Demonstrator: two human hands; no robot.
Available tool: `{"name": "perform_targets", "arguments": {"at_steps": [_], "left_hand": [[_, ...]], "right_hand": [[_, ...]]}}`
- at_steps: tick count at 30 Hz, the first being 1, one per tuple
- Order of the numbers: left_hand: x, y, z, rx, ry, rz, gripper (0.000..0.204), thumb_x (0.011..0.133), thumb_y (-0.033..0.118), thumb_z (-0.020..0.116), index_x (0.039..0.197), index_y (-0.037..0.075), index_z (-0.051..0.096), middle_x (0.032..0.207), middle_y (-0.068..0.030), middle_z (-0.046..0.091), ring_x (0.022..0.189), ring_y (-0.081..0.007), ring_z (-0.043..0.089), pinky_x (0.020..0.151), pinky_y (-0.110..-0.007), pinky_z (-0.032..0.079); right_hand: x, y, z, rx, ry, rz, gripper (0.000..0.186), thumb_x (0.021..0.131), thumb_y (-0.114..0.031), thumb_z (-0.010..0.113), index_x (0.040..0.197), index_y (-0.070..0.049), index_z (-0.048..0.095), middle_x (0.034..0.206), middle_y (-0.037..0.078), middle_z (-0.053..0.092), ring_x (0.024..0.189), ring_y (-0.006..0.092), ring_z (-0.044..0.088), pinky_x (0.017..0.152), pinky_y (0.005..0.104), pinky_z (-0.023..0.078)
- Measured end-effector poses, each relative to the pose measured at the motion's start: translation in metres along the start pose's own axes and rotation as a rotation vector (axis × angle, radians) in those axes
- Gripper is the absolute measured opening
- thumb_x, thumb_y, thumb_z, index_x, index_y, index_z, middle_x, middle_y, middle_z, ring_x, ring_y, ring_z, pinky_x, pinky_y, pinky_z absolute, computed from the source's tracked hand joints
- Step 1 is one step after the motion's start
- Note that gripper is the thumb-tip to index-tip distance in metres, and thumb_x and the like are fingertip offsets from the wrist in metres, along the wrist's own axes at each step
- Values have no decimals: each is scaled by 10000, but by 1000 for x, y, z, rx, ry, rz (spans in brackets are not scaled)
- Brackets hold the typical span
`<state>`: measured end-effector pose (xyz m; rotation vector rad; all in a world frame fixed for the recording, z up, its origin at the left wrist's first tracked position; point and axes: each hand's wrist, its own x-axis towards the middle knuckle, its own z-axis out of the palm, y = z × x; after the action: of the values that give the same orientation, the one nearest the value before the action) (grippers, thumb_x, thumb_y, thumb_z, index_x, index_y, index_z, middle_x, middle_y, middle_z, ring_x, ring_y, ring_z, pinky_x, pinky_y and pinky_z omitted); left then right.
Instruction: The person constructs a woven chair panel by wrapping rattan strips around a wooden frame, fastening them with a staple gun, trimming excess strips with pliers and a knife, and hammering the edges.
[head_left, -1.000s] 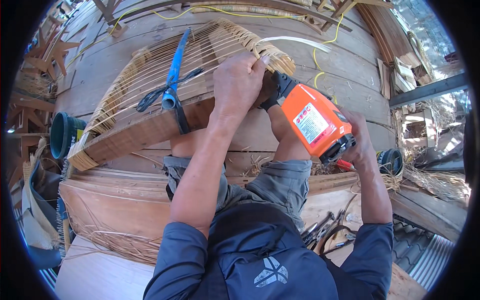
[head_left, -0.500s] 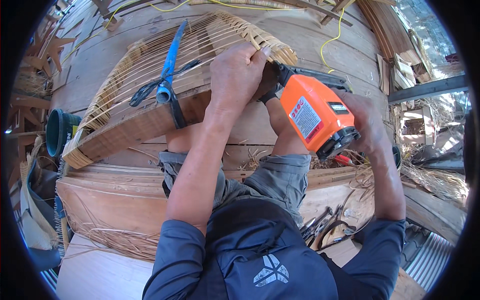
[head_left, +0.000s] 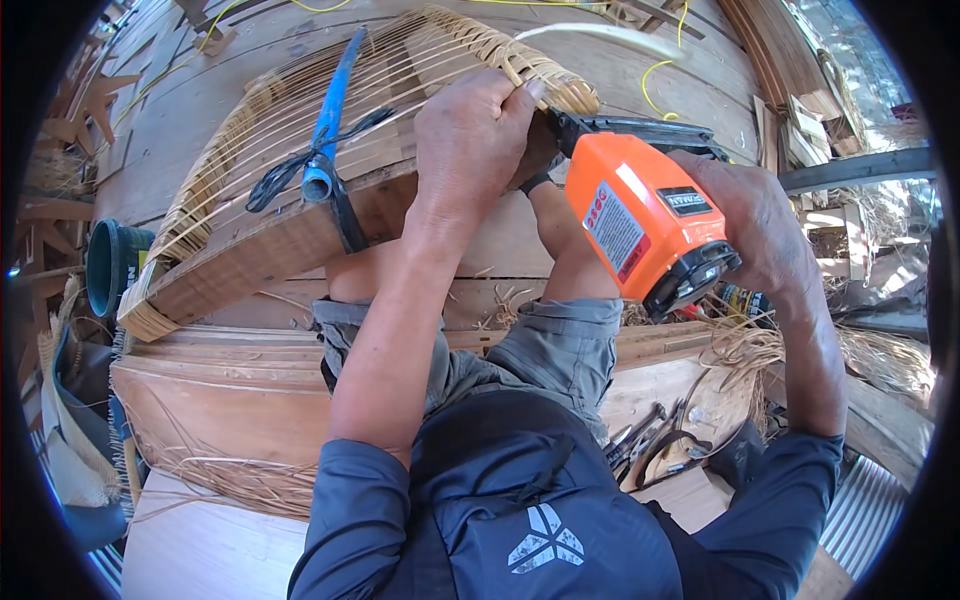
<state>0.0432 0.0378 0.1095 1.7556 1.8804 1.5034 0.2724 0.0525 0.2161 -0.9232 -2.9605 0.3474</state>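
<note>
On my lap and legs leans a wooden frame [head_left: 225, 262] strung with thin rattan strands and wrapped in rattan along its sides. My left hand [head_left: 472, 135] is closed at the frame's near right corner, thumb and fingers pinching a rattan strip [head_left: 513, 72]. From that pinch a pale, blurred length of strip arcs off to the right. My right hand [head_left: 745, 215] grips an orange nail gun [head_left: 655, 185]; its black nose is at the corner, just beside my left fingers. Whether it touches the wood I cannot tell. A blue pipe [head_left: 330, 125] lies across the strands, tied with black strap [head_left: 350, 220].
A dark green bucket [head_left: 108, 265] stands at the left. Hand tools [head_left: 645, 440] lie on the bench [head_left: 220, 410] by my right hip, and loose rattan [head_left: 235, 485] lies at my left. A yellow cord [head_left: 648, 95] crosses the plank floor; stacked boards [head_left: 775, 50] are at far right.
The nail gun and my right hand have shifted slightly right and down. The pale strip now sweeps out to the right from my left hand, which keeps its pinch at the corner.
</note>
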Motion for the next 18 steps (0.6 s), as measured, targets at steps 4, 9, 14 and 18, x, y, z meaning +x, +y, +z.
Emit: {"name": "perform_targets", "arguments": {"at_steps": [4, 9, 14, 18], "left_hand": [[-2, -2, -2, -30, -22, -62, 292, 820, 244, 616, 681, -10, 573, 693, -169, 568, 678, -357, 557, 615, -424, 437], [-3, -4, 1, -27, -21, -46, 258, 810, 227, 633, 707, -8, 598, 696, -173, 584, 662, -364, 560, 603, -415, 438], [-3, 0, -9, -66, -69, -153, 250, 824, 236, 633, 751, -2, 616, 698, -177, 585, 663, -361, 562, 603, -409, 439], [-2, 10, -9, 73, -120, -68, 260, 841, 267, 619, 777, 15, 613, 734, -168, 602, 692, -349, 579, 620, -400, 453]], "right_hand": [[4, -3, 1, 65, 6, 53, 627, 571, -254, 720, 1123, -5, 559, 930, 185, 632, 869, 381, 611, 717, 373, 494], [-39, 20, 17, 257, 138, 35, 616, 603, -228, 702, 1157, 1, 559, 945, 170, 649, 860, 364, 628, 739, 377, 492], [-78, 46, 30, 327, 175, 324, 578, 610, -142, 705, 1149, 22, 573, 946, 175, 661, 880, 254, 659, 786, 317, 475], [-80, 104, 78, 340, 62, 774, 357, 680, -102, 693, 1017, -9, 623, 859, 140, 674, 810, 185, 652, 762, 319, 486]]}}
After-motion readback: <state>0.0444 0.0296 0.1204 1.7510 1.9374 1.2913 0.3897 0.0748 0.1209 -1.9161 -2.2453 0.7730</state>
